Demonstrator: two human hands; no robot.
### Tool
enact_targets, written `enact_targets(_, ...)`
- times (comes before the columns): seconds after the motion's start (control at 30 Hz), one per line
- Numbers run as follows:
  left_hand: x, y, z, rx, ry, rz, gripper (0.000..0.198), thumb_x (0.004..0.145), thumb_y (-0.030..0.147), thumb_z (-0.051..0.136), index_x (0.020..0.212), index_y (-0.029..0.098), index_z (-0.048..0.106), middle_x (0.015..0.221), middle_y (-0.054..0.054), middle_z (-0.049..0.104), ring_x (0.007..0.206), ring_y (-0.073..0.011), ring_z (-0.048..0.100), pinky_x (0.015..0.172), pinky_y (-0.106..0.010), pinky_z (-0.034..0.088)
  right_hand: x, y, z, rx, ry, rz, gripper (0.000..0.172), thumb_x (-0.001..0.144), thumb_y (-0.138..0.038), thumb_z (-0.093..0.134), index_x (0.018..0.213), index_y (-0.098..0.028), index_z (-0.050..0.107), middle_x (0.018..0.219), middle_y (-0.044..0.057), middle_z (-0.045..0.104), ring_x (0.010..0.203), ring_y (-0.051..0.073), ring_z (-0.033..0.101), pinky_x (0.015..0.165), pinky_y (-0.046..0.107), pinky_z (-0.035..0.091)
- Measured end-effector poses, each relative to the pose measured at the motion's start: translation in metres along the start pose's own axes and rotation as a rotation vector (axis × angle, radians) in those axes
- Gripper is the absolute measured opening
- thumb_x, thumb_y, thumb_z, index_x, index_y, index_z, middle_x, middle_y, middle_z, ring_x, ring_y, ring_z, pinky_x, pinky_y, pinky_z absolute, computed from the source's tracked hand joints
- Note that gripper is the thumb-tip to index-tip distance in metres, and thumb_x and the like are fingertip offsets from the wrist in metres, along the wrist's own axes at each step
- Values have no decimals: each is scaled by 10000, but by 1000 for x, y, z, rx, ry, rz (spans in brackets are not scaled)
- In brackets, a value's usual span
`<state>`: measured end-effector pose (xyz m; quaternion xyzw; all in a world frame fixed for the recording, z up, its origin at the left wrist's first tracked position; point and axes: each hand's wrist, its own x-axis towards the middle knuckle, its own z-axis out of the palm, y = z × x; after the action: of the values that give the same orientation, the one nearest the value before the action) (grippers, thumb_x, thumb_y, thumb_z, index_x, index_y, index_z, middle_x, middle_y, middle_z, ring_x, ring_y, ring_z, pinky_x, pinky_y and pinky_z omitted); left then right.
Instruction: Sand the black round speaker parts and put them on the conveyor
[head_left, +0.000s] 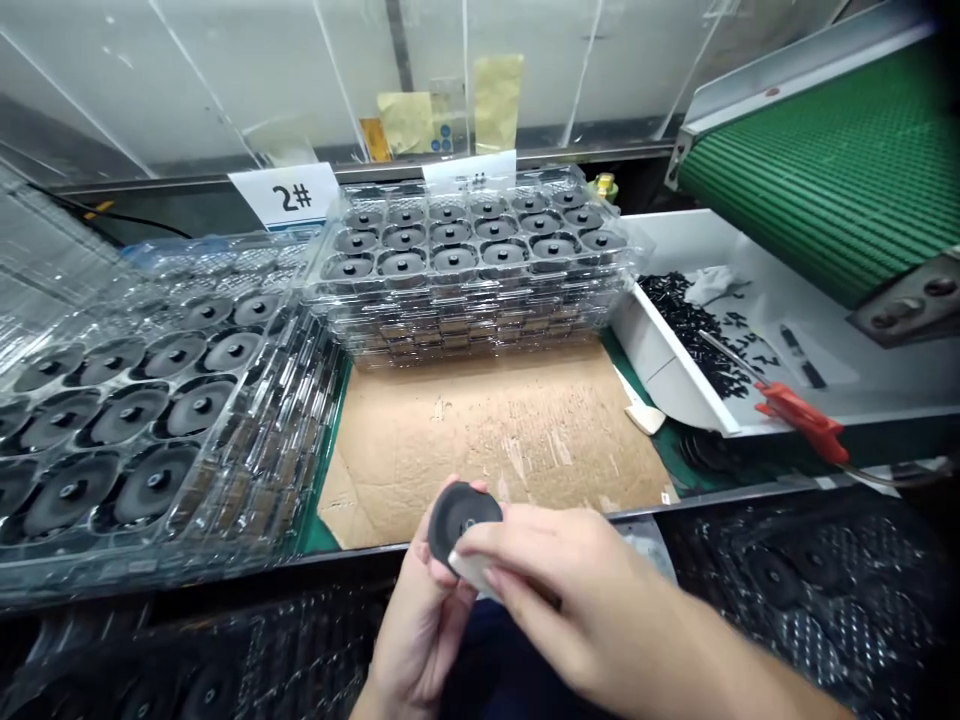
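Note:
My left hand (427,620) is closed around a round black disc-shaped part (452,515) with a dished face, held up over the near edge of the bench. My right hand (562,580) pinches a small white flat piece (476,573), and its tip meets the lower right rim of the disc. Fingers hide most of that white piece, so its kind cannot be made out. Beyond both hands lies a worn cardboard sheet (480,430).
Clear plastic trays of black discs stand stacked at the back (469,300) and left (225,470). A white bin (675,375) at right holds small black pieces and a red-handled screwdriver (806,420). The green conveyor belt (825,150) overhangs it. Dark trays (817,590) sit below the bench edge.

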<state>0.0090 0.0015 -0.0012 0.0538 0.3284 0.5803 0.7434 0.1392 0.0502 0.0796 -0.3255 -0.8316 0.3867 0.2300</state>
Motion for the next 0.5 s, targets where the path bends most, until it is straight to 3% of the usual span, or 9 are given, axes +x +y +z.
enact_targets(0.03, -1, 1, 0, 12, 8, 16, 480, 704, 271, 712, 1163, 317, 578, 1190, -17, 626, 1140, -219, 533, 949, -279, 440, 3, -1, 3, -20, -16, 18, 221, 890, -144, 439, 1019, -201, 609, 859, 17, 635, 766, 121, 582, 696, 226, 465)
enact_targets(0.17, -5, 6, 3, 36, 23, 6, 464, 689, 274, 725, 1136, 312, 605, 1083, -4, 677, 1109, -205, 556, 908, -229, 461, 13, 4, 13, -20, 232, -83, 272, 915, -178, 404, 1134, -135, 559, 907, 59, 625, 804, 133, 568, 745, 249, 455)
enact_targets(0.23, -6, 9, 2, 26, 10, -3, 420, 705, 242, 712, 1109, 309, 622, 1111, 7, 670, 1096, -187, 567, 895, -220, 470, 8, 5, 9, 50, 142, -100, 268, 907, -152, 422, 1139, -150, 556, 932, 41, 631, 830, 117, 566, 766, 224, 442)
enact_targets(0.33, -4, 13, -2, 8, -45, -19, 458, 663, 182, 742, 1090, 303, 631, 1149, 6, 659, 1062, -165, 587, 870, -217, 490, -7, 6, -5, 67, -51, 18, 229, 879, -119, 472, 1039, -220, 602, 851, -22, 627, 754, 82, 558, 684, 183, 420)
enact_targets(0.43, 0, 12, -3, -3, -66, -15, 489, 636, 219, 767, 1099, 295, 628, 1150, -15, 660, 1074, -162, 583, 886, -209, 478, -15, 9, -13, -97, 47, 138, 213, 878, -132, 461, 1010, -206, 612, 727, -10, 581, 642, 101, 513, 581, 221, 381)
enact_targets(0.5, 2, 11, -1, 2, -51, -44, 488, 654, 253, 755, 1116, 320, 613, 1157, -1, 655, 1106, -162, 565, 917, -215, 457, -10, 13, -11, -258, 169, 70, 237, 895, -146, 423, 1040, -175, 608, 712, 17, 580, 625, 130, 477, 573, 263, 355)
